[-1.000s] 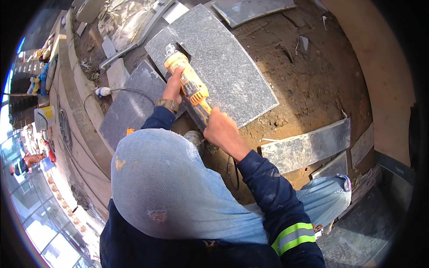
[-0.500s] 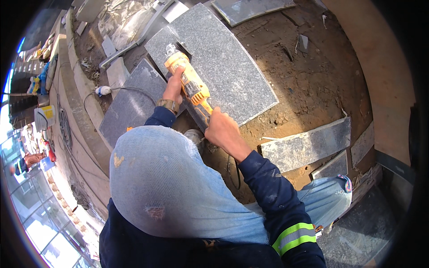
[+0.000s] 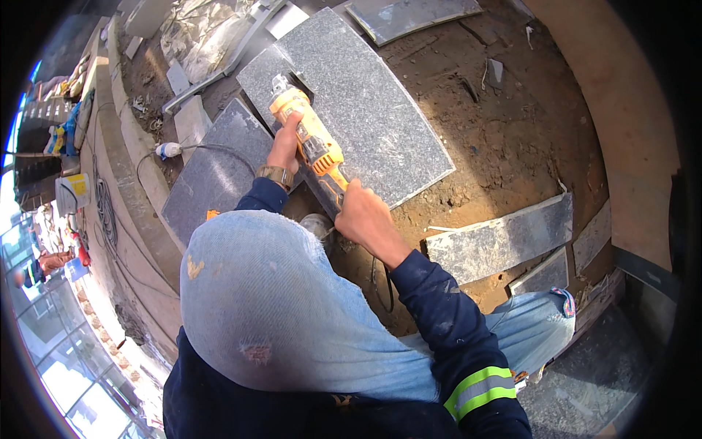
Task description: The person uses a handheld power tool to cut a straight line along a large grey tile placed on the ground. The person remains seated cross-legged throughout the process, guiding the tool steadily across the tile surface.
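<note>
An orange angle grinder lies angled over a speckled grey stone slab, its disc end at a dark cut line in the slab's upper left part. My left hand grips the body of the grinder just behind its head, with a watch at the wrist. Lower down, my right hand is closed around the rear handle. A second grey slab lies to the left, with a cable and white connector over it. My jeans-covered knee fills the lower middle.
Cut stone strips lie on bare dirt at right, another slab piece beyond. Plastic sheeting, a concrete edge, coiled cables and a yellow bucket are at left, with another person at the far edge. A brown board curves along the right.
Both hands and the grinder have barely moved, shifting a few pixels at most. A faint haze of dust shows above the disc at the top of the slab.
</note>
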Demonstrator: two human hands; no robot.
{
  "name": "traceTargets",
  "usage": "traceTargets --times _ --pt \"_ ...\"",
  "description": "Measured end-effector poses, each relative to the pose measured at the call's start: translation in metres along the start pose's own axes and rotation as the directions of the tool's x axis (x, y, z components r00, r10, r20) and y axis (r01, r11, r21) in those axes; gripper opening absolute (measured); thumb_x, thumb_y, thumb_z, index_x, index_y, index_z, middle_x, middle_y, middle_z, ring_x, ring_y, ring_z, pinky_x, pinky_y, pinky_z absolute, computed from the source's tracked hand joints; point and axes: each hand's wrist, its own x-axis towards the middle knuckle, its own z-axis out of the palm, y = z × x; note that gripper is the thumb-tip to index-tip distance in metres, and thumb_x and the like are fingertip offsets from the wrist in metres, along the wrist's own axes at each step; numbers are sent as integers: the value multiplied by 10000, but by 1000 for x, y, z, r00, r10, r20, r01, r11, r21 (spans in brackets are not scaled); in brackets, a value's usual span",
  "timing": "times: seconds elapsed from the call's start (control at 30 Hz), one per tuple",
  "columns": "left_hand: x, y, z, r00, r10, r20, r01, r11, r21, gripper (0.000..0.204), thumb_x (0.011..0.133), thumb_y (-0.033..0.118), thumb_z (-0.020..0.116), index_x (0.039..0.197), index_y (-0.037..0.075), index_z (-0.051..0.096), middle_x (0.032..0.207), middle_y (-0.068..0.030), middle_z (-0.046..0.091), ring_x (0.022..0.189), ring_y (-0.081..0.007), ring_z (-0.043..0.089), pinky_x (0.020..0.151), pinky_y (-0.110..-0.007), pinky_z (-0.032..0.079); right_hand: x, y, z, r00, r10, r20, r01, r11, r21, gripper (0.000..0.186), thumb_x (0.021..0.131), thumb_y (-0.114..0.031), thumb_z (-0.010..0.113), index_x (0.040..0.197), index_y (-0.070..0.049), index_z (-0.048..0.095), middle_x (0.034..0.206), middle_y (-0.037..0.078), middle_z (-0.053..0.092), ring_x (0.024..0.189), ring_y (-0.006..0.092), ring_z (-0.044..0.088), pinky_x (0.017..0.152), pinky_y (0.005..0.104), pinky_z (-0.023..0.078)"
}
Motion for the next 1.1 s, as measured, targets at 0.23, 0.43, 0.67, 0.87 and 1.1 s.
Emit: traceTargets --times 0.23,0.43,0.67,0.87,1.1 --pt "3 1 -3 1000 19 1 -19 1000 -8 387 943 390 575 1125 50 599 953 -62 687 834 -186 683 776 -343 566 2 -2 0 1000 -1 2 1 1000 -10 271 774 -62 617 1005 37 516 918 256 657 893 427 662 797 505 515" --pt "7 1 -5 1000 8 7 -8 1000 -12 387 946 391 569 1123 48 596 946 -65 685 827 -188 682 775 -346 567 4 -4 0 1000 9 0 -9 1000 -9 269 770 -61 618 1000 37 521 918 257 658 894 424 665 794 505 517" --pt "10 2 -4 1000 11 -5 -12 1000 -12 381 949 388 563 1118 48 598 937 -66 686 818 -193 682 773 -354 567 8 -3 1 1000 -12 -4 11 1000 -7 270 772 -54 608 1005 49 520 924 271 656 900 433 662 802 502 518" --pt "13 5 -7 1000 5 10 -5 1000 -18 429 926 397 596 1131 21 602 964 -70 680 846 -193 671 787 -355 550 10 -5 -1 1000 -28 -11 28 999 15 275 767 -54 612 1000 59 522 939 281 652 904 436 660 802 497 520" --pt "17 8 -9 1000 1 -17 -1 1000 -18 463 905 413 620 1137 13 608 978 -73 681 864 -198 667 802 -361 540 12 -14 -7 1000 -2 19 1 1000 17 325 752 -76 647 1022 60 527 958 272 653 924 425 660 818 479 521"
